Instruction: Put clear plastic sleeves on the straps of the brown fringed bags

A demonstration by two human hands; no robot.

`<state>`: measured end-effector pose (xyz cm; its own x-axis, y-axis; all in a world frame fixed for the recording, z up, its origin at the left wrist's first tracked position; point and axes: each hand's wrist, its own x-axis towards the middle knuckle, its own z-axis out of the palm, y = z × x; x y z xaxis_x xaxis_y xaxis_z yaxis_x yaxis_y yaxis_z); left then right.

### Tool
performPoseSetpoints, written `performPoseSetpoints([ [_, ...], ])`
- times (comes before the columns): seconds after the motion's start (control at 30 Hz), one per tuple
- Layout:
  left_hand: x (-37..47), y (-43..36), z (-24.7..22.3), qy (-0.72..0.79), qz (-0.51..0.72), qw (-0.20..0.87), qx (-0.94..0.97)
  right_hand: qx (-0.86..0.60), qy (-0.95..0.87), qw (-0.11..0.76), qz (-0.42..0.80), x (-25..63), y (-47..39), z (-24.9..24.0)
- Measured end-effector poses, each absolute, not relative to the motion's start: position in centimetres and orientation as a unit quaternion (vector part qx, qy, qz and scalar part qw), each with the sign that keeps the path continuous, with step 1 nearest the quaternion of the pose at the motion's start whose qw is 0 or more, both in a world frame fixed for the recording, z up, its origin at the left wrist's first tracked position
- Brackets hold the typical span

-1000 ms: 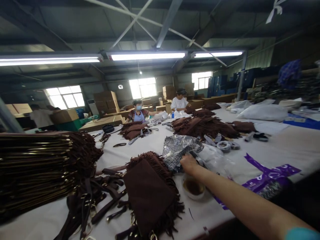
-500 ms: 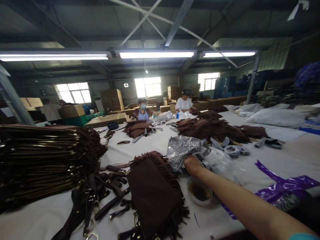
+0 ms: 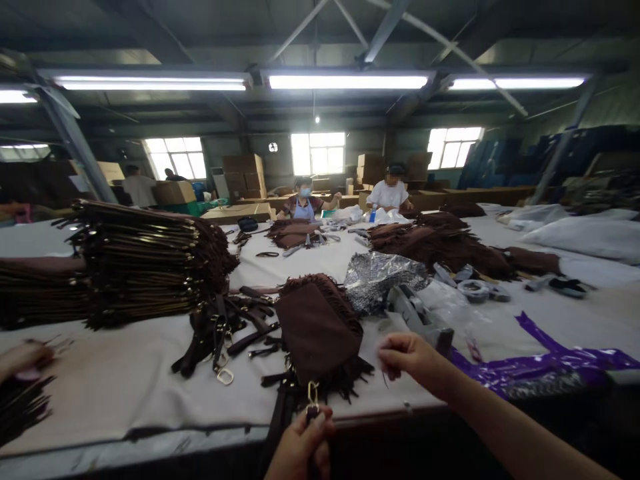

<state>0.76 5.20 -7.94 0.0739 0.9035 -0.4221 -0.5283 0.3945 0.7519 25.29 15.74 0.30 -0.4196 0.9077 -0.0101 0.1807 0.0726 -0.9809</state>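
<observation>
My left hand (image 3: 304,443) grips the dark end of a leather strap (image 3: 313,413) at the table's front edge. A gold-coloured metal clasp (image 3: 313,393) stands up from that end, against the fringe of a brown fringed bag (image 3: 320,327) lying on the table. My right hand (image 3: 407,360) hovers right of the bag with fingers pinched together; what they hold, if anything, I cannot make out. Behind it a grey tape dispenser (image 3: 413,310) rests against silver patterned wrapping (image 3: 377,280). The bowl of dark liquid is mostly hidden behind my right hand.
Stacked brown fringed bags (image 3: 145,267) rise at left, with loose straps (image 3: 220,333) beside them. Another person's hand (image 3: 27,363) enters at far left. Purple plastic (image 3: 530,363) lies right. More bags (image 3: 425,247) lie farther back, where two people sit across the table.
My right hand has left the wrapping and dispenser and come nearer me. My left hand has come into view with the strap end. The view has shifted left, showing another person's hand.
</observation>
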Motion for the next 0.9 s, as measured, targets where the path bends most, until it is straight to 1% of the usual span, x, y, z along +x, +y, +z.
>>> performPoseSetpoints([
  [0.07,1.0,5.1,-7.4,0.401,0.529,0.717,0.213,-0.404,-0.604,0.297,0.619,23.6,12.4,-1.0],
  [0.17,1.5,4.5,-7.2,0.362,0.522,0.735,0.237,-0.415,-0.560,0.245,0.675,21.2,9.2,-3.3],
  [0.27,2.0,3.9,-8.0,0.403,0.511,0.710,0.271,-0.426,-0.529,0.252,0.689,19.7,8.1,-5.1],
  [0.33,2.2,3.5,-8.7,0.437,0.505,0.689,0.282,-0.432,-0.524,0.274,0.681,19.2,7.8,-5.8],
  [0.47,2.5,3.1,-9.3,0.456,0.503,0.679,0.279,-0.458,-0.529,0.283,0.656,18.6,7.6,-6.5],
  [0.6,2.2,2.0,-9.4,0.500,0.435,0.677,0.321,-0.499,-0.562,0.306,0.584,18.6,7.7,-7.1],
  [0.77,0.4,-0.3,-9.1,0.508,0.342,0.689,0.387,-0.532,-0.601,0.273,0.530,20.0,7.0,-8.1],
  [0.83,-0.4,-0.5,-8.4,0.504,0.339,0.690,0.394,-0.537,-0.616,0.254,0.517,20.4,6.2,-8.6],
  [0.9,-1.0,0.1,-7.5,0.505,0.371,0.684,0.374,-0.539,-0.632,0.238,0.503,20.6,5.3,-9.0],
])
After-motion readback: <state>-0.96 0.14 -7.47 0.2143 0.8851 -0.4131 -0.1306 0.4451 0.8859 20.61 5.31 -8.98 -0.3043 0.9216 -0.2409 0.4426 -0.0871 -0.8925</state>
